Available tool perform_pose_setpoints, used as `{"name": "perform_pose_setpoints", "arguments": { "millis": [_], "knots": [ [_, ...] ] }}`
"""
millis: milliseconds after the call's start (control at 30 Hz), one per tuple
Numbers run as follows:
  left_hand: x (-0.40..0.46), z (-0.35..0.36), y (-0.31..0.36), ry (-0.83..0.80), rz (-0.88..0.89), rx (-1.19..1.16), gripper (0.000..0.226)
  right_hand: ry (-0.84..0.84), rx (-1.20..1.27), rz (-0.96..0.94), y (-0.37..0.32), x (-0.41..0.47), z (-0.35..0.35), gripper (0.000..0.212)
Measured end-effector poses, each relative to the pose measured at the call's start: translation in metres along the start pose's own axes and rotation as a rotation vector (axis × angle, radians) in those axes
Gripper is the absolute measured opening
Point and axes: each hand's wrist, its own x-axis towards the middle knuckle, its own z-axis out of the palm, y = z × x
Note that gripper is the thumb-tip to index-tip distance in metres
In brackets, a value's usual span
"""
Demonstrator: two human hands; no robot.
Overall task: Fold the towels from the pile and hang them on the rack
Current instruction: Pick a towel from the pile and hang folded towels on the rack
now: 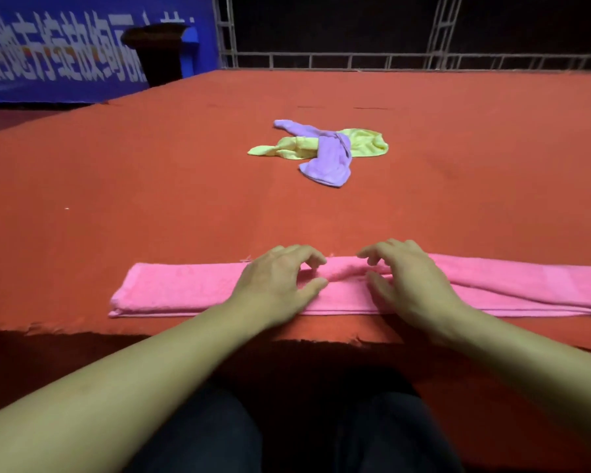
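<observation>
Folded towel (191, 291) near table (116, 199) edge, 2 crumpled towels (325, 151) behind.

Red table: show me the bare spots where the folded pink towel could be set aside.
Free: the table between the pink towel and the purple towel, plus both sides of the yellow towel. Crowded: the near edge under the left hand and right hand.
</observation>
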Motion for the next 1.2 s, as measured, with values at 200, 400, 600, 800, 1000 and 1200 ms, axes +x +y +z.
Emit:
{"name": "perform_pose_setpoints", "arguments": {
  "millis": [200, 400, 600, 800, 1000, 1200],
  "knots": [
    [0.017, 0.019, 0.001, -0.041, -0.062, 0.058, 0.026, -0.064, -0.172, 0.110, 0.040, 0.007, -0.010, 0.026],
    [0.020, 0.014, 0.005, 0.062, -0.095, 0.003, 0.020, 0.005, -0.103, 0.074, 0.049, 0.014, -0.015, 0.028],
    [0.008, 0.011, 0.009, 0.017, -0.085, -0.028, 0.021, -0.056, 0.011, -0.030, 0.056, 0.005, -0.030, 0.040],
    [-0.017, 0.013, 0.004, 0.074, 0.004, 0.042, 0.031, -0.169, -0.009, -0.123, 0.060, -0.023, -0.027, 0.039],
    [-0.026, 0.016, 0.000, 0.084, 0.047, 0.061, 0.023, -0.112, 0.019, -0.183, 0.062, -0.025, -0.019, 0.032],
    [-0.027, 0.015, -0.001, 0.059, 0.059, 0.066, 0.023, -0.126, 0.076, -0.196, 0.056, -0.028, -0.026, 0.032]
  ]
}}
